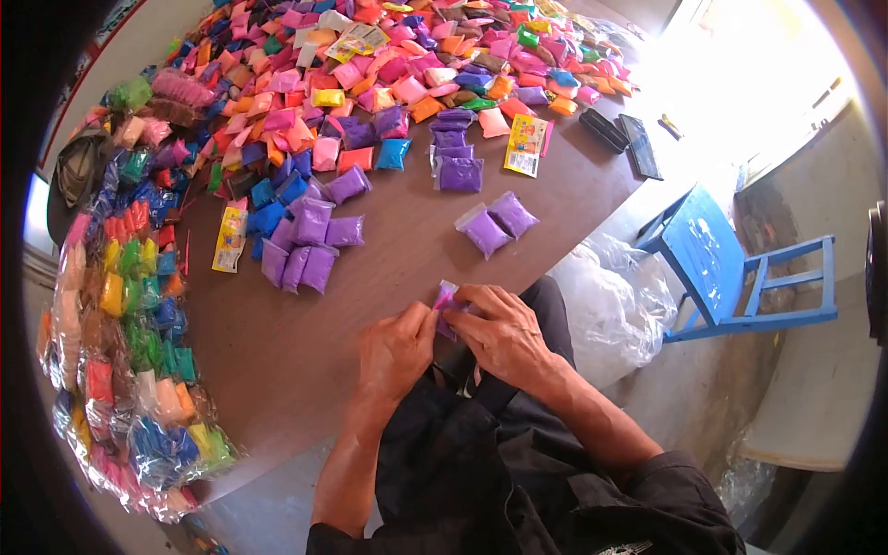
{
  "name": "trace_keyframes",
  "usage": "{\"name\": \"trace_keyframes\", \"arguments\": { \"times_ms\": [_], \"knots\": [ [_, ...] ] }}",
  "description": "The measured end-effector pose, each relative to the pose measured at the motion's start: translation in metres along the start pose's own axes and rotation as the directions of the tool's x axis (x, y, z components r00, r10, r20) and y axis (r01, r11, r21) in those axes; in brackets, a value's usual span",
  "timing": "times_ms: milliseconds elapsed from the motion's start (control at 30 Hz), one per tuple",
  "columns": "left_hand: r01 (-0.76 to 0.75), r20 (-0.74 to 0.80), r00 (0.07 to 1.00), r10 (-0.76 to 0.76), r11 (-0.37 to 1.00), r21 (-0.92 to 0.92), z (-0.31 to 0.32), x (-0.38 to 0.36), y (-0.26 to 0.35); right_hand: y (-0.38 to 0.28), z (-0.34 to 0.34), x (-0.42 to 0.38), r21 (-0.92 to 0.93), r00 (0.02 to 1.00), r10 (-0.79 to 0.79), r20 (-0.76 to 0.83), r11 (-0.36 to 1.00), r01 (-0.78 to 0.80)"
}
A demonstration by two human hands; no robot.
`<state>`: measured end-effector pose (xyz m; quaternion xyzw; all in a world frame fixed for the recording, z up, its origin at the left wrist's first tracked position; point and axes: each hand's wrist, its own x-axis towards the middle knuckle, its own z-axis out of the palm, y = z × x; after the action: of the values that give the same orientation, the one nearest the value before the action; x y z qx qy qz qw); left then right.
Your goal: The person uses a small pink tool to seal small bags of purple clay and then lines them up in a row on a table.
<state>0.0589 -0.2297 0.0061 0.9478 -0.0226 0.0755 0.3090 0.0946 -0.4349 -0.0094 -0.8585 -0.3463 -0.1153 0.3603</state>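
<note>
Between my two hands, at the table's near edge, is a small purple packet (446, 294) in clear plastic, with a bit of pink showing at its top. My left hand (398, 350) pinches its left side, fingers curled in. From the right, my right hand (507, 339) grips it with thumb and fingertips; the fingers cover much of the packet. Just beyond my hands lies a pair of purple packets (485, 231). A cluster of purple packets (312, 222) sits to the left, and a short stack of them (460, 174) lies farther back.
A big heap of coloured packets (407, 90) covers the back of the brown table (277, 361). Bagged packets (148, 333) line its left side. Printed yellow cards (526, 146) and a black case (603, 131) lie there too. Right: a clear plastic bag (610, 305), a blue chair (708, 250).
</note>
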Motion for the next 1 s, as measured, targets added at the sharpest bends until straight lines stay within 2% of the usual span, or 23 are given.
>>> {"name": "trace_keyframes", "arguments": {
  "times_ms": [133,233,333,433,533,633,767,900,1000],
  "knots": [
    [-0.040,-0.010,0.999,0.040,0.997,0.061,0.011,0.018,-0.021,0.004,-0.001,0.001,0.018,0.999,-0.016,0.031,1.000,0.016],
    [0.002,-0.005,1.000,-0.003,0.996,-0.090,0.009,0.020,-0.024,0.006,-0.004,0.002,0.024,0.999,-0.022,0.043,0.999,0.021],
    [0.010,0.036,0.999,-0.005,0.991,-0.132,0.000,0.015,-0.013,0.008,-0.005,0.002,0.019,0.998,-0.013,0.062,1.000,0.012],
    [-0.028,0.008,1.000,0.027,0.998,0.061,0.009,0.018,-0.020,0.009,-0.004,0.005,0.027,0.996,-0.021,0.090,0.999,0.018],
    [-0.033,-0.020,0.999,0.035,0.991,0.127,0.012,0.020,-0.026,0.009,-0.012,0.006,0.021,0.991,-0.016,0.130,1.000,0.014],
    [0.037,-0.155,0.987,-0.053,0.994,-0.103,0.007,0.009,-0.029,0.011,-0.014,0.006,0.012,0.994,-0.003,0.113,1.000,0.001],
    [0.096,-0.308,0.943,-0.124,0.990,-0.105,-0.012,-0.020,-0.042,-0.005,-0.010,0.001,-0.078,0.996,0.065,-0.058,0.995,-0.069],
    [0.096,-0.355,0.927,-0.126,0.990,-0.100,-0.015,-0.045,-0.058,-0.027,0.004,-0.006,-0.127,0.984,0.169,-0.062,0.976,-0.176],
    [0.094,-0.385,0.913,-0.134,0.988,-0.122,-0.009,-0.050,-0.061,-0.021,0.018,-0.012,-0.158,0.982,0.174,-0.071,0.970,-0.183]
  ]
}}
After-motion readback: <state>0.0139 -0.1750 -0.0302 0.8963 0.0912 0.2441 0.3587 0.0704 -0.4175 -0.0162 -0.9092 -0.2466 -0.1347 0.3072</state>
